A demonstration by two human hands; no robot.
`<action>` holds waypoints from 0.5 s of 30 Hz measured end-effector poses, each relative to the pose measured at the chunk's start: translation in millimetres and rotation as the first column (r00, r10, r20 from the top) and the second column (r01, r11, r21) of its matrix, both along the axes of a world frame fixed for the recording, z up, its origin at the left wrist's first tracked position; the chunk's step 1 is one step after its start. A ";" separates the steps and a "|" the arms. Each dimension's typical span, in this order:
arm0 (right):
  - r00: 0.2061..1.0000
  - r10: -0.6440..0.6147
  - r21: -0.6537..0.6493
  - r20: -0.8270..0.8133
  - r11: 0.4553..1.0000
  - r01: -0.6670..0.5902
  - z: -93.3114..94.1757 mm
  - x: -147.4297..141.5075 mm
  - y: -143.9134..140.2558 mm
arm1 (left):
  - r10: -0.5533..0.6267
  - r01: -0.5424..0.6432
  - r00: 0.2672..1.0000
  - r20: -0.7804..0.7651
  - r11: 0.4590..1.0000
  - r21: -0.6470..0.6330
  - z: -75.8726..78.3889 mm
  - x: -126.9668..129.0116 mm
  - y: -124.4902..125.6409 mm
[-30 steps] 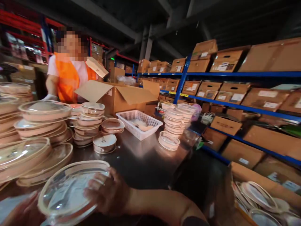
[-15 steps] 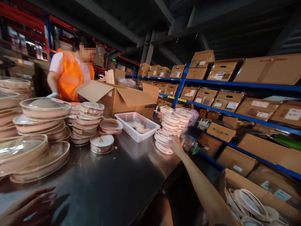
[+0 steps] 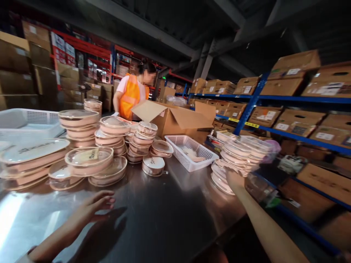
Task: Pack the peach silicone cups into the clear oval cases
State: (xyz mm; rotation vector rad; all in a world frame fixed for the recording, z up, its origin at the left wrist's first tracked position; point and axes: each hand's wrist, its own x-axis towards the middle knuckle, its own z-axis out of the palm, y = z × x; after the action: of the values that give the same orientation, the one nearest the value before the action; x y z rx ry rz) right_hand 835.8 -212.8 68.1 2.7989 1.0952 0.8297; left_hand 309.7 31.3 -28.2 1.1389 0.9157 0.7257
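1. Hovering above the near part of the metal table [image 3: 153,219], the left hand [image 3: 94,205] had its fingers loosely spread and gripped nothing. Its shadow fell on the steel beside it, and the forearm was cut off by the frame.

2. The right arm stretched along the table's edge to a short stack of round cases [image 3: 218,179], where the right hand [image 3: 234,178] lay against the side of the stack. Its fingers were blurred and partly lost against the pale rims, so whether they had closed on a case could not be told.

3. The step in hand seemed to be taking hold at that short stack — a judgement only. Lifting from it would call for a firm grasp of a rim and care not to knock the taller stack [image 3: 236,149] just behind.

4. Midway back stood a small round case [image 3: 153,165], near a white perforated basket [image 3: 193,166] whose pale contents were hard to make out. To the left, clear-lidded cases [image 3: 89,160] overlapped too much to count.

5. Farther off, a cardboard box [image 3: 177,122] with raised flaps hid its inside. Behind it a co-worker in an orange vest [image 3: 132,96] stood — hands mostly out of sight. Labels on the shelved boxes [image 3: 297,122] were too small to read.
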 end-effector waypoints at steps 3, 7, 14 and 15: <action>0.997 -0.083 -0.080 0.009 0.993 0.083 11.8 0.3 0.3 | 0.002 -0.003 1.000 -0.005 1.000 -0.013 -9.9 1.1 7.4; 0.982 -0.189 -0.129 0.032 0.973 0.191 14.1 -2.7 11.3 | -0.039 0.039 0.999 0.002 0.999 -0.010 -15.7 -2.0 12.8; 0.968 -0.250 -0.137 0.017 0.959 0.250 -1.9 -16.1 18.0 | -0.078 0.078 0.996 -0.050 0.997 -0.013 -15.0 -5.8 20.5; 0.974 -0.226 -0.125 0.030 0.966 0.228 -2.9 -20.2 20.3 | -0.073 0.073 0.997 -0.040 0.997 -0.003 -15.1 -4.7 19.7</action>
State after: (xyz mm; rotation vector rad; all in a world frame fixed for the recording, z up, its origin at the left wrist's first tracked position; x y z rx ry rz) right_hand 815.6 -192.5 65.2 2.7376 0.7746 0.7286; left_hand 305.0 50.9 -43.3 1.1829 0.9037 0.6442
